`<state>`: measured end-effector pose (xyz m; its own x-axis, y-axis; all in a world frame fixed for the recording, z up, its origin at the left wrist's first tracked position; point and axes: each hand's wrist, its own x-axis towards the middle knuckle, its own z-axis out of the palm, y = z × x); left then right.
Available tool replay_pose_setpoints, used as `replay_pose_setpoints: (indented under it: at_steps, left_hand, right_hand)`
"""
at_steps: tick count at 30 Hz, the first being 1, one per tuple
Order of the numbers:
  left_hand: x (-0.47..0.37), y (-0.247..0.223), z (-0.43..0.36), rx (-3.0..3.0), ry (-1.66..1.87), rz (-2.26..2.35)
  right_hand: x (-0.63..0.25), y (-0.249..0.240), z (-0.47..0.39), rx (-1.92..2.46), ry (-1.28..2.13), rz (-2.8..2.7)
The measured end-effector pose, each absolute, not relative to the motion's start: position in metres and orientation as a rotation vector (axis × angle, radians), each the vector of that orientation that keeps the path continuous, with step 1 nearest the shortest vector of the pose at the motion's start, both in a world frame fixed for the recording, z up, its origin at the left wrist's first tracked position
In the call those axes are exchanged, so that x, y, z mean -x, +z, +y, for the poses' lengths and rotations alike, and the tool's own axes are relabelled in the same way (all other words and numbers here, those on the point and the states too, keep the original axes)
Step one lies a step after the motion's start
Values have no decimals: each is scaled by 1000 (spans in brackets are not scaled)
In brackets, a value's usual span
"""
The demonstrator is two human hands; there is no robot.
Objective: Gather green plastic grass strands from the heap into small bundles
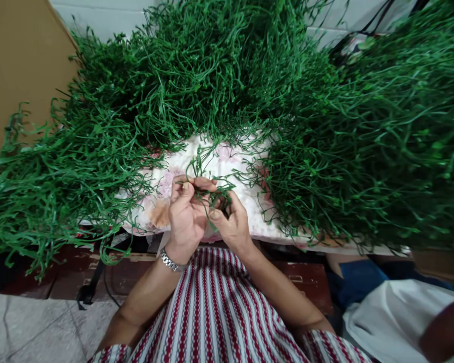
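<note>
Both hands meet at the middle of the table over a flowered white cloth (227, 164). My left hand (185, 214), with a metal watch (170, 260) on its wrist, pinches thin green stems (200, 169) between thumb and fingers. Close beside it, my right hand (232, 224) is curled round the lower part of the same small tangle. Some of the stems stick up above the fingers. They look like artificial plant sprigs with small knobbed tips. Exactly how many pieces each hand has cannot be made out.
Large heaps of green stems lie at the left (71, 176), the back (212, 70) and the right (371, 166). Some hang over the front edge. A person in a white garment (393, 312) sits at the lower right. A tan board (22, 65) stands at the left.
</note>
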<state>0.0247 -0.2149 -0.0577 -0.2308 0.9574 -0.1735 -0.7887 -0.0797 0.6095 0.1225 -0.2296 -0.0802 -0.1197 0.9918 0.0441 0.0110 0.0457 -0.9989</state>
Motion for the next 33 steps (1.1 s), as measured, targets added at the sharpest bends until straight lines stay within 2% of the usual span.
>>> replay_pose_setpoints:
  at_steps: [4,7,14,16,25,30,33]
  left_hand:
    - [-28,-62,-219,-444,1712,693]
    - [-31,-64,-221,-511,1682,768]
    - [-22,-59,-218,-458,1659,738]
    - [-16,-60,-214,-393,1602,753]
    - [-16,-58,-204,-323,1467,641]
    - [-2,-58,-208,-578,1451,774]
    - [11,-53,-219,-839,1642,1078]
  right_hand:
    - [-122,-78,-227,1027,1464,-1223]
    - [-119,-81,-226,1029,1474,-1272]
    - [-123,-84,-229,1260,1000,-1612]
    - [-126,-81,-232,1248,956,-1728]
    - [-132,-79,-246,1074,1276,-1784]
    - [-155,-72,-235,1205,968,-1886]
    - [-168,-66,-229,1250,714,-2075]
